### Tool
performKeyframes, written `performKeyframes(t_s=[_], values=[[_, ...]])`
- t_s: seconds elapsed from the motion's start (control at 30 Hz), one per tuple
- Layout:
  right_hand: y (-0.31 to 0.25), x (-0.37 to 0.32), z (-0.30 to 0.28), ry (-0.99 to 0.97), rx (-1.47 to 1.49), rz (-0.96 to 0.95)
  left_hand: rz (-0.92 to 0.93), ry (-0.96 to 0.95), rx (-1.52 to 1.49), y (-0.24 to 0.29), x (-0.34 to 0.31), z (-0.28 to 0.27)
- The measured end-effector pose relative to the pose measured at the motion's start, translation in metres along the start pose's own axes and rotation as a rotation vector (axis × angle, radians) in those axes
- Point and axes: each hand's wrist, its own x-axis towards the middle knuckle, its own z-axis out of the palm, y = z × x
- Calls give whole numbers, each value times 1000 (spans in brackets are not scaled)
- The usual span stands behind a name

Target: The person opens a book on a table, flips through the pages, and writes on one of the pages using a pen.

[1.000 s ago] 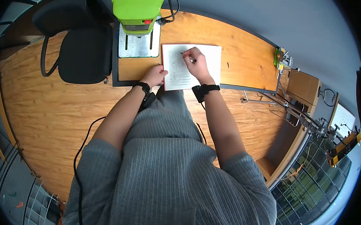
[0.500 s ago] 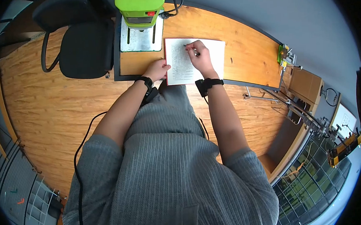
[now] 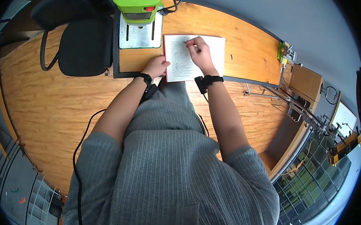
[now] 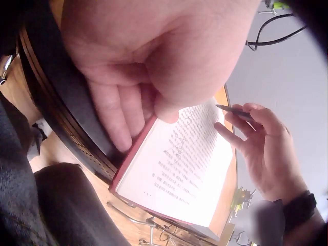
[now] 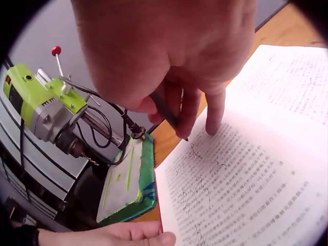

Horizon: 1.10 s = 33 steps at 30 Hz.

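An open book [image 3: 179, 66] with a red cover edge lies near the table's front edge, its pages printed with lines of text. My right hand [image 3: 201, 56] pinches a dark pen [image 4: 238, 112] over the upper part of the left page. In the right wrist view the pen tip is right at the paper, beside handwritten scribbles [image 5: 197, 197], and a straight finger [image 5: 214, 110] reaches down to the page. My left hand [image 3: 156, 67] grips the book's left edge, thumb [image 4: 166, 114] over the page margin and fingers [image 4: 118, 120] along the red cover.
A green drill press [image 3: 137, 6] on a metal base plate [image 3: 142, 38] stands left of and behind the book, its cable [image 3: 175, 4] beside it. A black chair [image 3: 84, 48] is at the table's left. A small green-and-metal device [image 3: 284, 53] sits at the table's right end.
My right hand with the pen has shifted slightly towards the top of the page. The left hand stays at the book's edge. The head view has tilted a little, moving the table upward.
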Motion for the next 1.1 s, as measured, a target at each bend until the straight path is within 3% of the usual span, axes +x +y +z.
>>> performKeyframes(t_s=[0.17, 0.33, 0.47, 0.63, 0.9, 1.03, 1.1], values=[[15, -26, -1, 26, 246, 198, -16, 2, -19, -1, -2, 0], [2, -38, -8, 134, 141, 73, -33, 12, -13, 7, -6, 1], [5, -42, -11, 159, 145, 103, -50, 4, 10, 6, -5, 2], [3, -51, -16, 43, 184, 181, -63, -1, 33, 10, -7, 1], [-22, -87, -13, -104, 136, 52, -45, 28, -34, 4, -3, 3], [-29, -91, -12, -92, 144, 93, -51, -1, -31, 4, -3, 1], [-28, -91, -12, -86, 112, 7, -54, -14, -20, 6, -5, 2]])
